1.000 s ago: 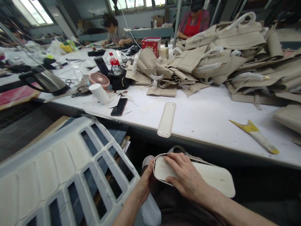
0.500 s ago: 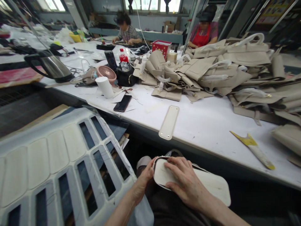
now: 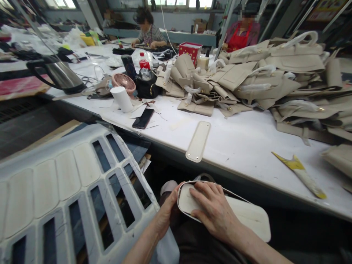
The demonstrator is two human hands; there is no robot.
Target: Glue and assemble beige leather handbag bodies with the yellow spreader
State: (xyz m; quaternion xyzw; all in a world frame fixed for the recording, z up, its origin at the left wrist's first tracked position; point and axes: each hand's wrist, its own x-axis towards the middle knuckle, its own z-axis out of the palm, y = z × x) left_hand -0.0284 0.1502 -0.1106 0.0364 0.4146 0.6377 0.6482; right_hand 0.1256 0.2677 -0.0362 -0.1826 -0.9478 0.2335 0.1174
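A long cream panel (image 3: 247,214) with rounded ends lies across my lap, below the table edge. Its near-left end sits inside a thin pale rim, with a dark gap between them. At that end my left hand (image 3: 168,207) grips the rim and panel edge; its fingertips are partly hidden. My right hand (image 3: 213,207) lies on top of the panel, fingers and thumb spread and pressing on its surface. Beyond my hands, a similar narrow cream strip (image 3: 198,141) with metal studs near its corners rests at the table's front edge.
To the left, a pale slotted frame (image 3: 101,216) holds several cream panels (image 3: 45,181). The white table (image 3: 242,137) carries a phone (image 3: 143,118), beige bag pieces (image 3: 233,75), a yellow-tipped tool (image 3: 299,174), a fan (image 3: 123,83) and a kettle (image 3: 64,75). Two people sit beyond.
My right hand has shifted slightly left on the panel. The rim along the panel's far side now stands out farther from it. My left hand stays at the rounded end.
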